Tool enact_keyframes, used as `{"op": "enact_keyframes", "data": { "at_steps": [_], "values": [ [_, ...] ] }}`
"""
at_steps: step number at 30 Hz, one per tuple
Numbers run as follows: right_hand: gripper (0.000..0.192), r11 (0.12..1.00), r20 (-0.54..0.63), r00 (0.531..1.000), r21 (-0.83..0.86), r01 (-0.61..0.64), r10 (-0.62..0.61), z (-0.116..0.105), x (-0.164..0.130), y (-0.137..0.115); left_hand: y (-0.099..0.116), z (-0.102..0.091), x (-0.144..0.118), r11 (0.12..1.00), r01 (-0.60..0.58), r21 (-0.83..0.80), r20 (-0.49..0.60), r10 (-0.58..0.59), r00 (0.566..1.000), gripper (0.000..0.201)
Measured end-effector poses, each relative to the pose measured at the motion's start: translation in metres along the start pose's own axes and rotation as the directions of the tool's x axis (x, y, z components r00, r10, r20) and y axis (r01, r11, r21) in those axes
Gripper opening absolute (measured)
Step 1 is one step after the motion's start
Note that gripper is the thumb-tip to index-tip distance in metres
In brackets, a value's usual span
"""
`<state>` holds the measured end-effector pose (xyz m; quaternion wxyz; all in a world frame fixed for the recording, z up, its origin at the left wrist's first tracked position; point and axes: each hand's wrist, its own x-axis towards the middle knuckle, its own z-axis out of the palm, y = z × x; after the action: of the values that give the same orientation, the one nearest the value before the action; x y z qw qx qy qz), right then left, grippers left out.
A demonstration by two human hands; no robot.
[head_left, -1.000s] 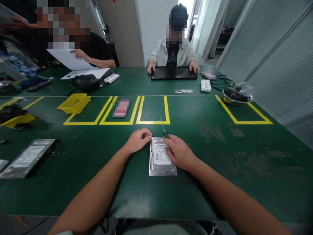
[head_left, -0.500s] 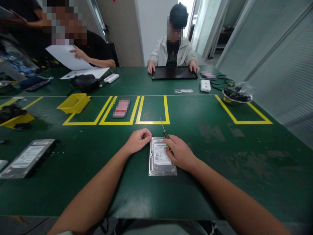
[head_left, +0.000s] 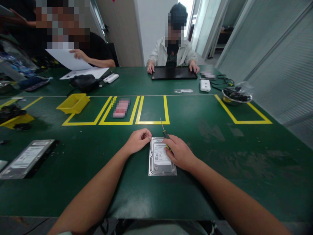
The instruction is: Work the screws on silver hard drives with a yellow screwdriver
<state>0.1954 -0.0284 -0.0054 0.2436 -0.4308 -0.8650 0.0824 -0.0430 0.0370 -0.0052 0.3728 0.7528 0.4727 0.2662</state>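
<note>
A silver hard drive (head_left: 158,168) with a white label lies flat on the green table in front of me. My right hand (head_left: 182,152) rests over its right side, fingers wrapped round a screwdriver (head_left: 166,134) with a dark green and yellow handle. The thin shaft points away from me, past the drive's far edge. At the drive's far left corner is my left hand (head_left: 139,140), its fingers curled and pinched together. Whatever those fingertips hold, if anything, is too small to make out.
Another hard drive (head_left: 29,158) lies at the left. Yellow tape marks boxes beyond my hands, near a yellow bin (head_left: 74,103) and a pixelated pink object (head_left: 121,108). A metal bowl (head_left: 236,98) stands far right. Across the table, one person holds a black tray (head_left: 174,73), another papers (head_left: 70,58).
</note>
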Motion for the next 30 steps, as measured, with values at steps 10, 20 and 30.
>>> {"op": "enact_keyframes", "data": {
  "at_steps": [10, 20, 30],
  "values": [
    [0.029, 1.0, 0.0, 1.0, -0.003, -0.002, 0.002, -0.0002, -0.0008, 0.0008, -0.0007, 0.0004, -0.0003, 1.0, -0.004, -0.023, 0.008, 0.004, 1.0, 0.015],
    [0.028, 1.0, 0.007, 1.0, 0.0, 0.0, 0.0, -0.0015, 0.0004, -0.0006, 0.0005, 0.0, 0.0003, 1.0, -0.002, -0.015, 0.008, 0.002, 1.0, 0.014],
    [0.029, 1.0, -0.002, 1.0, 0.004, 0.006, -0.006, 0.0002, -0.0007, 0.001, 0.0011, -0.0003, -0.0002, 0.999, -0.026, 0.019, 0.012, 0.026, 1.0, 0.015]
  ]
}}
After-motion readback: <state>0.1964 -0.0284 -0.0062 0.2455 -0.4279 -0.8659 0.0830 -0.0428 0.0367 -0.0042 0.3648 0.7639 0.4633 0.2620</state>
